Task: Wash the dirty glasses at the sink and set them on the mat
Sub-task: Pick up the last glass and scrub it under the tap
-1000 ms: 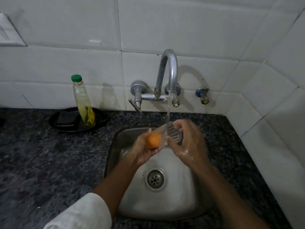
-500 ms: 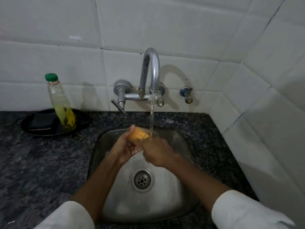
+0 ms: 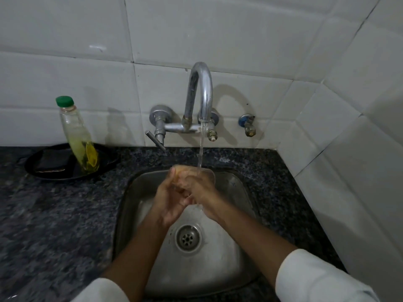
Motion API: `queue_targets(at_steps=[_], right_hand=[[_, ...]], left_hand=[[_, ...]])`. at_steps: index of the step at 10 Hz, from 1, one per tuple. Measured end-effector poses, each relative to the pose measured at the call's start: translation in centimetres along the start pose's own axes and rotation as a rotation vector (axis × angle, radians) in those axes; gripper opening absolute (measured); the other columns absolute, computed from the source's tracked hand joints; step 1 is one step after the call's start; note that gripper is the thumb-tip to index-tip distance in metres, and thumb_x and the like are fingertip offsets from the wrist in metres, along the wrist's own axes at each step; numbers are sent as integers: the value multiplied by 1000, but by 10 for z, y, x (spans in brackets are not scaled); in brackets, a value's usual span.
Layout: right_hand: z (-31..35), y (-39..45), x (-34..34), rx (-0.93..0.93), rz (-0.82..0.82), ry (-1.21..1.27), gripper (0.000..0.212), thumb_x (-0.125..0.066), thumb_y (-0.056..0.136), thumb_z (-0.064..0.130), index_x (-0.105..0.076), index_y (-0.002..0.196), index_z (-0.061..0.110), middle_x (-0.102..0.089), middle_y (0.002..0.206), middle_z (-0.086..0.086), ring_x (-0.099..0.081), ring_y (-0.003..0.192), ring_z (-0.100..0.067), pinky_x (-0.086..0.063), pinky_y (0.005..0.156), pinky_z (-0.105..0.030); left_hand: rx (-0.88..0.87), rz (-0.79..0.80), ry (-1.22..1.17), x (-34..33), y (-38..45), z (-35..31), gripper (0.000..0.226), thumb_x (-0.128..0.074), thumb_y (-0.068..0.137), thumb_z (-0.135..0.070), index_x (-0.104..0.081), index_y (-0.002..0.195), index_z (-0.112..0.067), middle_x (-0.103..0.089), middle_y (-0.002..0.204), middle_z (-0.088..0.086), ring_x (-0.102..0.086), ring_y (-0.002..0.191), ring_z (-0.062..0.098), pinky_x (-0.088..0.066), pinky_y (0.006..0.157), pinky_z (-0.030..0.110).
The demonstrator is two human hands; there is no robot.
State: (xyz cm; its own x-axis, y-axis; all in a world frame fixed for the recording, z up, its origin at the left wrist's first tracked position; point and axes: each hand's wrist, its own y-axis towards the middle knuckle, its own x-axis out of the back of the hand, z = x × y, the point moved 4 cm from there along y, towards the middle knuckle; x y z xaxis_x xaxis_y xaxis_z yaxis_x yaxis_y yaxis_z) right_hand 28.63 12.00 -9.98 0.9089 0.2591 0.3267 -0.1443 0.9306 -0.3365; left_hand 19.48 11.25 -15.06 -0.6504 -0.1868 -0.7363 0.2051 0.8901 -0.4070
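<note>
Head view: both hands hold the glass (image 3: 192,177) under the tap's stream (image 3: 200,149), twelve o'clock of the drain (image 3: 188,237). Left hand (image 3: 172,199) and right hand (image 3: 201,192) grip it; best rotate it slowly, mouth tilted upward.

White tiles (image 3: 218,40) with grey grout cover the walls. The counter (image 3: 54,214) is speckled black and grey. At ten o'clock stands a clear bottle (image 3: 79,138) with a green cap, yellow liquid inside, on a black tray (image 3: 39,171). Tap (image 3: 200,94) and sink (image 3: 229,258) are silver; sleeves (image 3: 316,277) white.
</note>
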Motion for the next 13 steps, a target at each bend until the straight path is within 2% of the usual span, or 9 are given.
queue_targets(at_steps=[1,2,4,5,7,9,10,12,13], right_hand=[[7,-10,0,173,41,2,26,-53,97,20,-60,102,-5,-59,83,-18,-58,70,-28,-44,57,-29],[-4,-18,3,468,162,-960,40,-49,92,15,-47,132,18,-56,114,-10,-54,93,-26,-40,63,-28],[-7,-7,6,165,-55,-60,28,-53,96,35,-68,104,13,-69,82,-1,-66,67,-10,-53,62,-30],[-9,-13,3,555,49,-883,35,-34,98,41,-55,121,25,-63,101,2,-60,83,-11,-46,63,-27],[-13,-5,0,150,-37,-146,19,-56,96,26,-71,99,13,-72,92,-9,-70,78,-18,-53,61,-27],[-33,-7,0,419,55,-775,23,-56,92,9,-64,112,1,-68,101,-24,-65,89,-44,-41,65,-36],[-19,2,-1,11,70,186,20,-55,97,18,-68,109,9,-71,106,-20,-69,86,-26,-49,58,-24],[-10,-12,6,637,88,-1117,47,-46,94,20,-38,139,31,-53,117,2,-52,95,-14,-40,62,-22],[-3,-6,1,410,-10,-556,22,-48,93,24,-63,106,17,-66,104,-8,-63,91,-23,-54,73,-39]], left_hand=[[-32,20,-78,1,3,-4,32,-62,92,-26,-59,111,-1,-73,89,17,-73,71,24,-61,60,35],[36,-167,374,12,9,-9,43,-69,87,-41,-65,117,-11,-74,100,16,-72,83,24,-61,61,33],[-37,38,-150,5,3,9,47,-60,89,-19,-48,133,-12,-67,100,19,-71,75,25,-58,53,32],[20,-120,185,9,10,4,50,-64,89,-34,-58,128,-3,-73,89,14,-69,76,22,-58,64,32],[-11,23,-42,12,7,20,60,-74,83,-37,-57,126,1,-68,108,22,-69,89,31,-58,69,37],[60,-141,348,14,12,2,61,-65,87,-51,-58,132,-9,-70,106,17,-70,84,24,-60,65,35],[2,-7,29,5,0,6,48,-58,95,-29,-50,136,-4,-66,109,21,-72,79,25,-60,61,36],[41,-191,341,18,11,-3,55,-71,83,-43,-63,124,-8,-72,98,16,-67,83,23,-56,67,30],[29,-61,225,16,7,5,65,-70,84,-46,-57,132,-4,-68,115,20,-67,99,29,-60,69,35]])
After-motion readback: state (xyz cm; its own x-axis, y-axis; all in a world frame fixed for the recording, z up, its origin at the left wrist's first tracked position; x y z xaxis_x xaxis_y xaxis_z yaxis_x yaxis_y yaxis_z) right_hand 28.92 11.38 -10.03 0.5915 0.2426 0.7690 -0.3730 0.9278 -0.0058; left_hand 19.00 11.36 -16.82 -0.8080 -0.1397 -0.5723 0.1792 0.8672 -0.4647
